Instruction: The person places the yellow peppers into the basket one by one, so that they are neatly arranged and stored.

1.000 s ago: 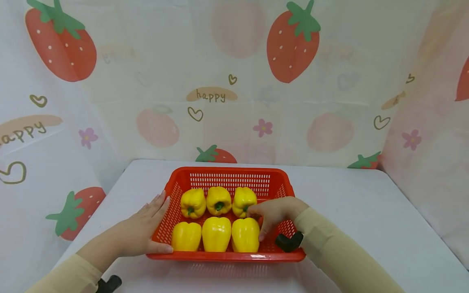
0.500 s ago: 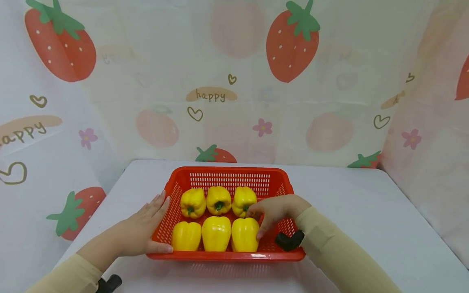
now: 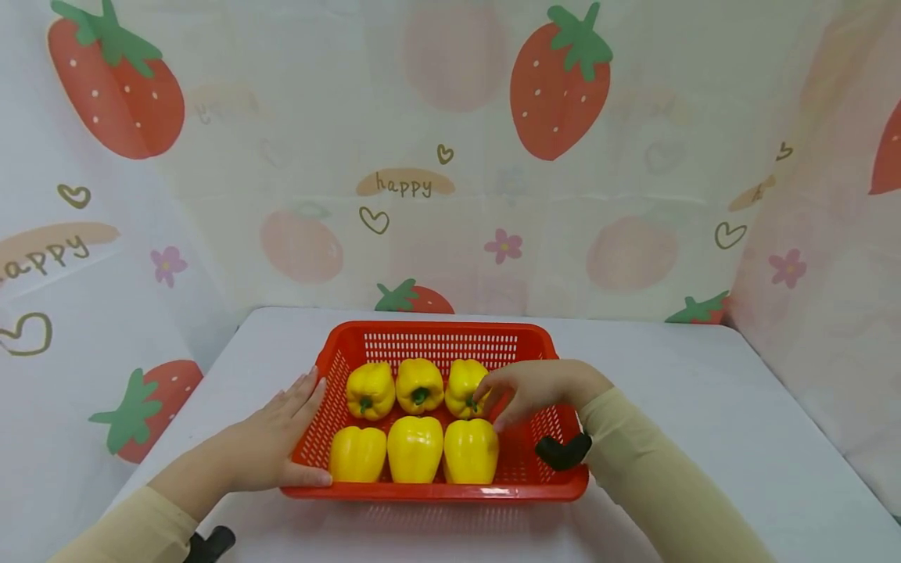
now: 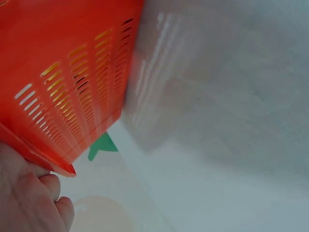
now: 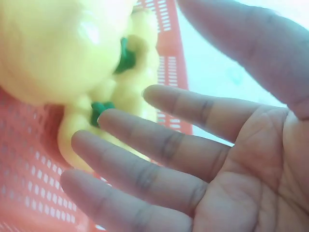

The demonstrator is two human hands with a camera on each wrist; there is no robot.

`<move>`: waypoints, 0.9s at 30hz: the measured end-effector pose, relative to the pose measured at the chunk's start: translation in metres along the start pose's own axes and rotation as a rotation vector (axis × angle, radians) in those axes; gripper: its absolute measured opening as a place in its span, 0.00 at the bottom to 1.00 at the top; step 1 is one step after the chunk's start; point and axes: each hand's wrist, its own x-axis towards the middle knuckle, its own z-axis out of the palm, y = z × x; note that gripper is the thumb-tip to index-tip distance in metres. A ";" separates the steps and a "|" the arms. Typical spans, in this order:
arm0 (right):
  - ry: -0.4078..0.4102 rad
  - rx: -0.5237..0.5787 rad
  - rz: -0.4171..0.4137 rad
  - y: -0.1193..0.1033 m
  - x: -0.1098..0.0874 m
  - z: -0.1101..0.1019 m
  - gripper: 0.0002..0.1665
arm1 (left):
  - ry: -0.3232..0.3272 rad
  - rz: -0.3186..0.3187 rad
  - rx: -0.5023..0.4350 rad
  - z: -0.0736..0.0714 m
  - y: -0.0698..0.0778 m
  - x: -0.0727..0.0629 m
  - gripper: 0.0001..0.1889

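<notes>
Two rows of yellow bell peppers fill the left and middle of a red plastic basket (image 3: 439,492). The back peppers (image 3: 420,385) show green stems toward me; the front peppers (image 3: 415,450) stand with rounded ends up. My left hand (image 3: 263,446) rests on the basket's left side, fingers extended along the rim and thumb on the front edge. My right hand (image 3: 538,389) hovers over the right part of the basket, beside the rightmost peppers. In the right wrist view, its fingers (image 5: 145,145) are spread and nearly straight, holding nothing.
The basket stands on a white-covered table (image 3: 690,407). Behind and at both sides hang cloth panels (image 3: 450,109) printed with strawberries, hearts and flowers. Black wrist straps or mounts (image 3: 563,452) sit on both forearms. Inside the basket, the right end holds no pepper.
My right hand has risen and drawn back to the right from the front right pepper, its fingers coming away. The left hand, basket and peppers stay in place.
</notes>
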 end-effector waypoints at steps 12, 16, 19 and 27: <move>0.168 -0.083 0.003 -0.006 -0.027 -0.027 0.28 | -0.094 -0.040 0.024 -0.011 -0.001 0.007 0.64; 0.258 -0.093 -0.003 -0.004 -0.045 -0.038 0.24 | -0.082 -0.042 0.041 -0.020 0.000 0.009 0.62; 0.358 -0.114 -0.013 0.000 -0.059 -0.047 0.22 | -0.013 -0.027 0.077 -0.032 0.000 0.008 0.60; 0.699 -0.274 -0.023 0.024 -0.097 -0.056 0.25 | 0.118 -0.036 0.141 -0.063 -0.005 0.002 0.58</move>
